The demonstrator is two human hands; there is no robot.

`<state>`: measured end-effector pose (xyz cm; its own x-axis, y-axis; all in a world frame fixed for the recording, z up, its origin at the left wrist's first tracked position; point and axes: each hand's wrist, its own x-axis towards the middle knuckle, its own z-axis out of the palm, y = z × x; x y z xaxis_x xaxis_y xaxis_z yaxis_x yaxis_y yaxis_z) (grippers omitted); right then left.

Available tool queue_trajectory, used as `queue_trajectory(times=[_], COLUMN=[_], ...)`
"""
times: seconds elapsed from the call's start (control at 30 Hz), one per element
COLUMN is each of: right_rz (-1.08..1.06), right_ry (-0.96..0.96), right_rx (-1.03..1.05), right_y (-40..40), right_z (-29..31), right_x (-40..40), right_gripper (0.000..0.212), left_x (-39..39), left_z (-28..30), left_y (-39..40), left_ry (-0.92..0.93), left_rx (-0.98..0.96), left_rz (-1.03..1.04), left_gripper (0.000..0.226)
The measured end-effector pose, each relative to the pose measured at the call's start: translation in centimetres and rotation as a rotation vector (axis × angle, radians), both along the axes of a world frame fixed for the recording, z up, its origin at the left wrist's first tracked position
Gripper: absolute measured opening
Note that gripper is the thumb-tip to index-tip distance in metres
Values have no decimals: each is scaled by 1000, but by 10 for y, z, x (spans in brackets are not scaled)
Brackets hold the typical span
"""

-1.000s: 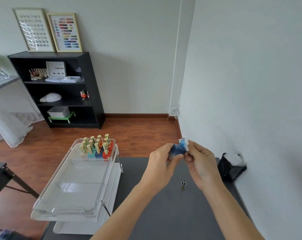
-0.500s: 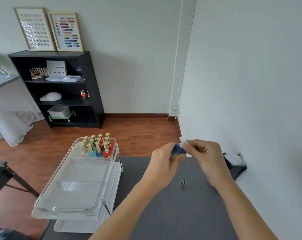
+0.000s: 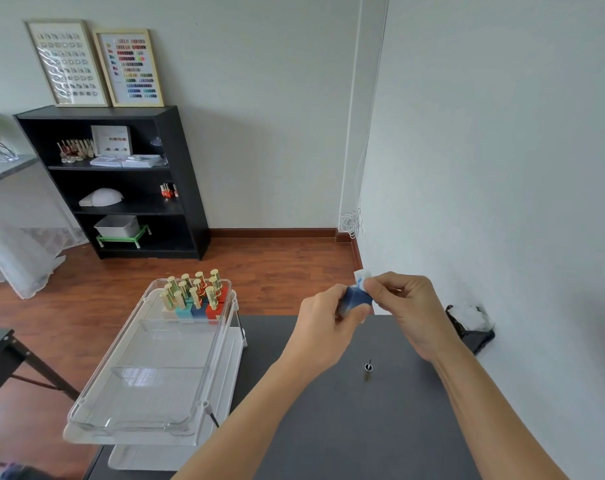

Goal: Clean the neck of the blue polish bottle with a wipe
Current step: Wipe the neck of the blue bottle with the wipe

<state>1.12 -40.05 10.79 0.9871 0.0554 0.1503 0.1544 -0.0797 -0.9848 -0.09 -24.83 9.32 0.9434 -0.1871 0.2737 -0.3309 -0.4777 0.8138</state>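
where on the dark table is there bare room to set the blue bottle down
The dark table is bare between the forearms and left of the upright brush cap. The clear tray is empty nearside, crowded farside with polish bottles.

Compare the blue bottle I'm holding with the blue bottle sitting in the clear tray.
The blue bottle in hand is tilted, uncapped, with a wipe at its neck. The blue bottle in the tray stands upright with a gold cap on, among other bottles. The held one is gripped by the left hand; the trayed one is untouched. Both are blue.
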Motion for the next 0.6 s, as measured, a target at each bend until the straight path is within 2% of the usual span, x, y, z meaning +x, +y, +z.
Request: queue_trajectory(times=[0.1, 0.17, 0.27, 0.33, 0.53, 0.6], right_rz=[-239, -326, -262, -202, -219, -243], right_ry=[-120, -145, 13, 80, 54, 2], right_rx=[-186, -193, 209, 347, 3, -122], right_y=[12, 20, 25, 24, 17, 15], right_z=[-5, -6, -5, -5, -2, 4], right_x=[-3, -5, -6, -7, -7, -5], right_gripper=[16, 18, 22, 30, 46, 43], left_x=[0, 1, 4, 5, 5, 3], left_z=[0, -1, -5, -7, -11, -13], left_y=[-4, -6, -7, -7, -3, -4], left_ry=[-74, -128, -184, -200, -243, -265], left_rx=[18, 16, 13, 6, 76, 128], left_rz=[58, 75, 98, 112, 106, 100], left_gripper=[15, 18, 11, 10, 10, 9])
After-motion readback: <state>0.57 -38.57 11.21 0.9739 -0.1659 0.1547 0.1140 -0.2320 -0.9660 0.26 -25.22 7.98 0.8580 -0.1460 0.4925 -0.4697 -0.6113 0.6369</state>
